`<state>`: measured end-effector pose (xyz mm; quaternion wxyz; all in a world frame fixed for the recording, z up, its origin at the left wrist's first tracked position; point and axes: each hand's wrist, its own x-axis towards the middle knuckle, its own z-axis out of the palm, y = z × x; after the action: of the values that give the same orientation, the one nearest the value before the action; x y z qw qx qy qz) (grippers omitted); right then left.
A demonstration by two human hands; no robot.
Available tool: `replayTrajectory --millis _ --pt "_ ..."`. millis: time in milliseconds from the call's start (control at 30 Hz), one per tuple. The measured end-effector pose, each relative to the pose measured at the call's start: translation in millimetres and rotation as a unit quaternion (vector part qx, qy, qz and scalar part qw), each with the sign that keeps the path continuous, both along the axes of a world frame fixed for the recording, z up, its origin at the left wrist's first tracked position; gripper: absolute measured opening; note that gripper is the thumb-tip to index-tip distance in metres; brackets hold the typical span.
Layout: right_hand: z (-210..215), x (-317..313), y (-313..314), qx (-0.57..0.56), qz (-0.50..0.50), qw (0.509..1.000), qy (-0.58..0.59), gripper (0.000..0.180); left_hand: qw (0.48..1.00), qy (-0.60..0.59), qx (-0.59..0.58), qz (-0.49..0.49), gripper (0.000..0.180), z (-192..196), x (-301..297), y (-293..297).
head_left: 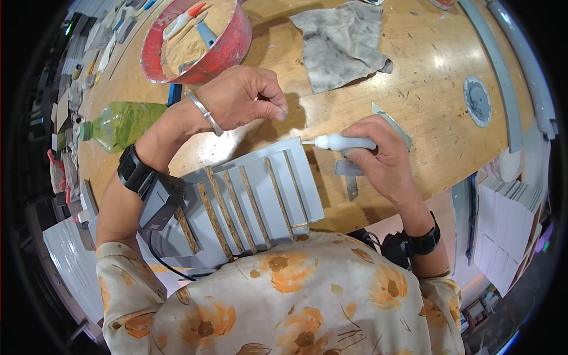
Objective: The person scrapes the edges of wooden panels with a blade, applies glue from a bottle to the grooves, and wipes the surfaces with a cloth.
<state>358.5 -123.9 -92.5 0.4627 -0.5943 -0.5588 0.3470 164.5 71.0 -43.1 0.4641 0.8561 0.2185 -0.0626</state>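
Note:
My right hand (384,157) grips a small white squeeze bottle (346,142) lying sideways between thumb and fingers. Its thin nozzle points left, at the upper right corner of a light grey panel (313,195). Several narrow brown, speckled strips (250,201) lie across this panel, roughly side by side, close to my body. Above the panel, my left hand (245,97) hovers with fingers curled and the thumb and forefinger tips pressed together; whatever they may pinch is too small to make out.
A red tub (234,50) of tan powder holds tools. Left of my arm lies a bottle of yellow-green liquid (127,125). A stained grey cloth (340,47), a metal scraper (349,168), a round grey-caked lid (477,100) and a long grey strip (497,77) lie on the wooden table (426,65).

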Motion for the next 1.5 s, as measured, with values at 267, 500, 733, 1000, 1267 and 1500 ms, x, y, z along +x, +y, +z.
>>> replayTrajectory --millis 267,500,733,1000,1267,1500 --pt "2.4 -2.6 1.2 -0.006 -0.01 1.0 0.004 0.025 1.0 0.003 -0.004 0.002 0.012 0.0 1.7 -2.6" --pt "4.3 -3.3 0.9 -0.002 -0.001 1.0 -0.002 0.025 1.0 -0.001 -0.002 -0.009 0.012 2.9 3.4 -6.2" --pt "4.7 -0.4 -1.3 -0.007 -0.02 1.0 0.015 0.026 1.0 0.009 0.004 -0.006 0.012 4.7 5.5 -6.8" --pt "4.8 -2.4 -1.1 -0.025 -0.005 1.0 0.018 0.024 1.0 -0.015 0.006 -0.005 0.01 4.3 3.4 -5.2" --pt "1.6 -2.3 -0.9 -0.001 -0.006 1.0 0.005 0.025 1.0 -0.016 0.004 -0.009 0.01 4.0 3.5 -4.8" --pt "0.3 -2.5 -0.6 -0.009 -0.005 1.0 0.016 0.026 1.0 -0.016 0.003 -0.011 0.01 2.2 3.3 -4.2"
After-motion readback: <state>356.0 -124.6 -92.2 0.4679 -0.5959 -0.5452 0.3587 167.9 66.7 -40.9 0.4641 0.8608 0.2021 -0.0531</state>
